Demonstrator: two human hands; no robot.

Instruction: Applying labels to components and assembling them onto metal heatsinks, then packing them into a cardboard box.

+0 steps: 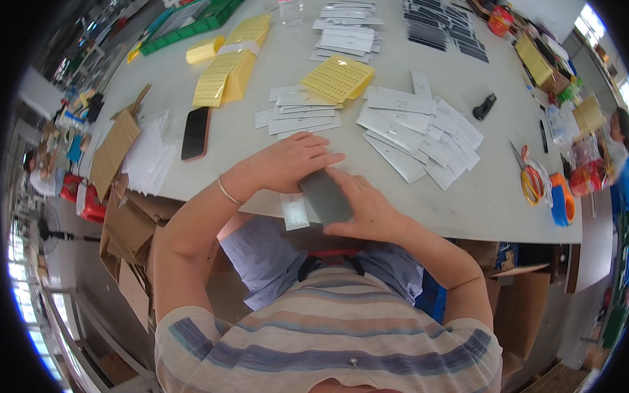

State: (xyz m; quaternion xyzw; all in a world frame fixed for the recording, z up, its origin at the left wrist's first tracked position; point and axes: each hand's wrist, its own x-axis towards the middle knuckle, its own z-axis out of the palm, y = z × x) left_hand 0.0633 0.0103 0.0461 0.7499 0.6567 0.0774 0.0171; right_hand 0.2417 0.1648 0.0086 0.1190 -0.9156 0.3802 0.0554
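At the table's front edge I have a dark grey flat rectangular panel (pixel 326 198) between my two hands. My right hand (pixel 367 207) is closed on its right side, fingers at the far corner and thumb near the close end. My left hand (pixel 285 161) reaches over its far left end with fingers bent across it; the left thumb is hidden. A small white sleeve-like piece (pixel 295 211) lies against the panel's left side, overhanging the edge. Just beyond are white flat packets, a smaller pile (pixel 301 114) and a wider spread pile (pixel 416 130) to the right.
A yellow label sheet (pixel 338 78) lies over the packets; more yellow sheets (pixel 226 78) and a phone (pixel 196 133) are left. Scissors (pixel 532 182), a blue-orange tape dispenser (pixel 562 199) and a black cutter (pixel 485 107) lie right. Dark panels (pixel 437 26) and a bottle (pixel 290 7) stand farther back.
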